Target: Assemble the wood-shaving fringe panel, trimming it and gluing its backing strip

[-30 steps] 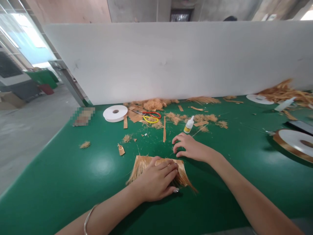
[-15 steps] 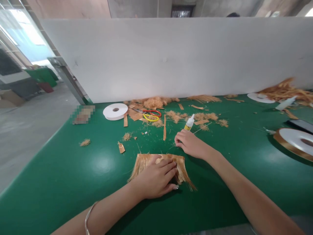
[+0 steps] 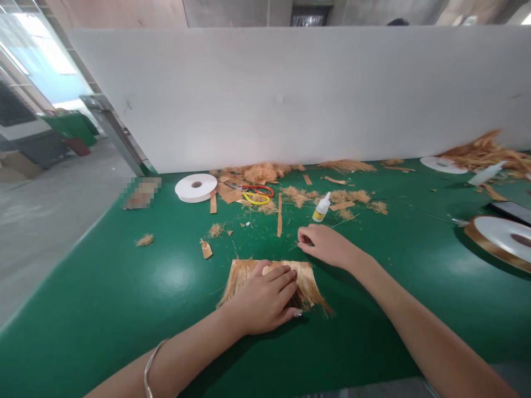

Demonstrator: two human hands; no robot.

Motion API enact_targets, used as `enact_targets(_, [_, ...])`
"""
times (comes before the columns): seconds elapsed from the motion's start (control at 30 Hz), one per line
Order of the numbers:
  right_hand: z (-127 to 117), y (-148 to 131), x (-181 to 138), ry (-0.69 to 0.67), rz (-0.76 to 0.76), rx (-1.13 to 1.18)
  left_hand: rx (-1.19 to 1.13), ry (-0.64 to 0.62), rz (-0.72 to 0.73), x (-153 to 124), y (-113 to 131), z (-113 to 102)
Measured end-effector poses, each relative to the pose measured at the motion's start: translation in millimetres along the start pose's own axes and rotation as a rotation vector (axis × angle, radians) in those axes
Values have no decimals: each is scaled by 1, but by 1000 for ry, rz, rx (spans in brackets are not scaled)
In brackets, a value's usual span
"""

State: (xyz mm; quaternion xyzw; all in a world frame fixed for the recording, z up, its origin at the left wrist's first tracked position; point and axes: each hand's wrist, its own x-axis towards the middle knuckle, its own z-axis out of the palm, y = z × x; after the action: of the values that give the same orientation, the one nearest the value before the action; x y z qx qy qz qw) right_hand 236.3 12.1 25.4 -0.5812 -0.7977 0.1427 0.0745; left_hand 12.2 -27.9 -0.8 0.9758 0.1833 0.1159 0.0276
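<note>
My left hand (image 3: 265, 301) lies flat, fingers extended, on a straw-coloured fringe piece (image 3: 309, 282) with a straight top edge and loose strands at its lower end. The palm hides the middle of that piece. Above and to the right, my right hand (image 3: 326, 244) rests low over the table with its fingers curled and the tips together. Thin strands show by those fingertips, but whether they are held I cannot make out. Just beyond the right hand, not touching it, stands a small white glue bottle (image 3: 321, 209) with a yellow label and a pointed nozzle.
Scissors (image 3: 257, 194) with red and yellow handles lie among fibre scraps (image 3: 261, 172) on the green table (image 3: 124, 309). A white roll (image 3: 196, 188) sits at the back left, a ribbon reel (image 3: 504, 243) at the right. A white panel (image 3: 282, 99) borders the far edge.
My right hand has drawn slightly down from the glue bottle, whose label now shows in full. The left hand stays on the fringe piece, having shifted very little.
</note>
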Motion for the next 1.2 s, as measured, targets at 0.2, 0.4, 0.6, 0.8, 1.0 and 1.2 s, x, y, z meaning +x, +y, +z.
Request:
enact_targets(0.2, [-5, 0, -3, -162, -106, 102, 33, 58, 15, -1, 5, -4])
enact_targets(0.4, [-3, -4, -4, -247, -136, 63, 165, 210, -130, -9, 12, -13])
enact_targets(0.6, [-11, -15, -16, -414, -82, 136, 285, 303, -218, -24, 3, -12])
enact_targets(0.8, [-24, -23, -23, -535, -136, 287, 339, 320, -239, -28, 1, -5])
enact_targets(1.0, [-7, -17, -9, -272, -163, 370, 356, 346, -267, -26, 1, -9])
enact_targets(1.2, [20, -32, 1, 42, -220, 210, 363, 334, -300, -26, 0, -9])
